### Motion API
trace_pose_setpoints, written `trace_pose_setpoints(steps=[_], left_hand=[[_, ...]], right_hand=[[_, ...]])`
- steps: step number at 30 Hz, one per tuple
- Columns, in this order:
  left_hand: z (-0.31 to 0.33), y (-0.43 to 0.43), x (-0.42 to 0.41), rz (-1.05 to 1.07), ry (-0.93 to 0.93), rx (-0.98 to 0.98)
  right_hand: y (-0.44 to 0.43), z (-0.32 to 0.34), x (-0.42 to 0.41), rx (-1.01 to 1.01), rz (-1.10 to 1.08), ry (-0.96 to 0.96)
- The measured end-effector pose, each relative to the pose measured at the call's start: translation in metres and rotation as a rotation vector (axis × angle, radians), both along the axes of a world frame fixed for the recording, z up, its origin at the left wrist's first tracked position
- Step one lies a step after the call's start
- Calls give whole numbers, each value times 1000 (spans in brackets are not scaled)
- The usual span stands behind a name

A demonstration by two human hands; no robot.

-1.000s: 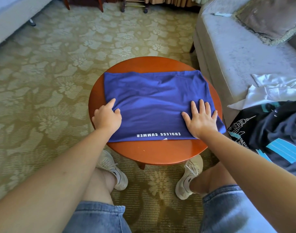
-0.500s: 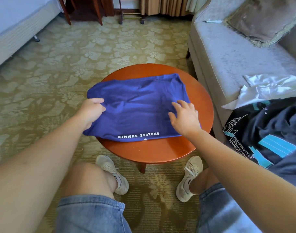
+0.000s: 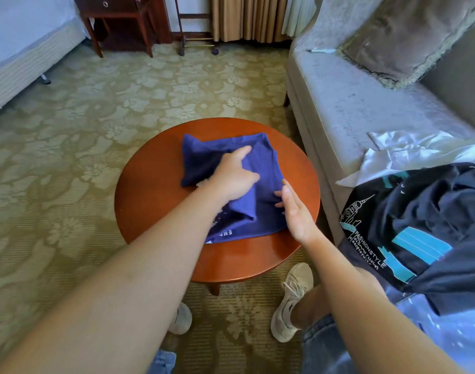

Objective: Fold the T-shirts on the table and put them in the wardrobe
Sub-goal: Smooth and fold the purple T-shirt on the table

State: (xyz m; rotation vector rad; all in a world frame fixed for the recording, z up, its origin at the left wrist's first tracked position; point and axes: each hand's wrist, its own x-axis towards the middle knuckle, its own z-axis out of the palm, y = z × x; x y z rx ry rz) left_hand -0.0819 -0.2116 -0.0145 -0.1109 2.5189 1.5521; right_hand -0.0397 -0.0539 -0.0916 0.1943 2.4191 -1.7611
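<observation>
On the round wooden table the blue T-shirt lay half-folded, your left hand gripping a raised flap and your right hand open-fingered at its edge, so uneven tension could have bunched the fold crooked.

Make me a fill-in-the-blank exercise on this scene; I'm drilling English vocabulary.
The T-shirt under the left hand is ___ in colour. It lies on a round ___. The white garment lies on the ___.
Missing: blue; table; sofa.
</observation>
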Motion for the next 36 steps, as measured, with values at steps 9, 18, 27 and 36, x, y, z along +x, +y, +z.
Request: trace_pose_setpoints(steps=[9, 18, 27, 36], left_hand=[[-84, 7, 46, 26, 107, -557], [-102, 2, 53, -21, 136, -778], [-101, -6, 54, -53, 171, -777], [-102, -29, 52, -147, 232, -800]], right_hand=[[17, -6, -7, -137, -77, -5], [-6, 13, -1, 351, 15, 461], [-20, 0, -52, 920, 523, 440], [-7, 8, -73, 1051, 341, 323]])
